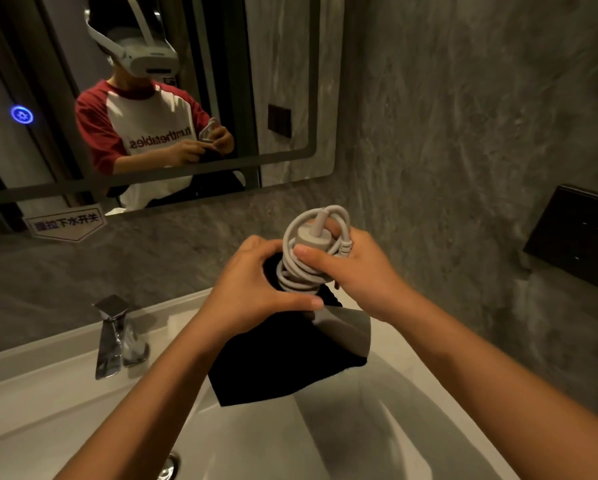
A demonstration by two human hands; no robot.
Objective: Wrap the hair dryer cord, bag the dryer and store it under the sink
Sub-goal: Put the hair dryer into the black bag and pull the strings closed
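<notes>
Both of your hands meet over the white sink (pixel 411 393), holding the hair dryer (pixel 346 329) upright with its handle up. Your right hand (pixel 356 275) is curled around the handle, thumb pressed on the grey cord (pixel 299 271) that is coiled around it; the plug (pixel 313 239) sits on top of the coils, at 12 o'clock from your thumb. Your left hand (pixel 256 289) is closed on the black drawstring bag (pixel 273 368), gripping its mouth against the handle. The bag hangs down over the basin and covers most of the dryer's body; a grey part of the barrel shows at 5 o'clock from the coils. The chrome faucet (pixel 115 336) stands at 9 o'clock from the bag, well apart. The mirror (pixel 290 81) above reflects you.
</notes>
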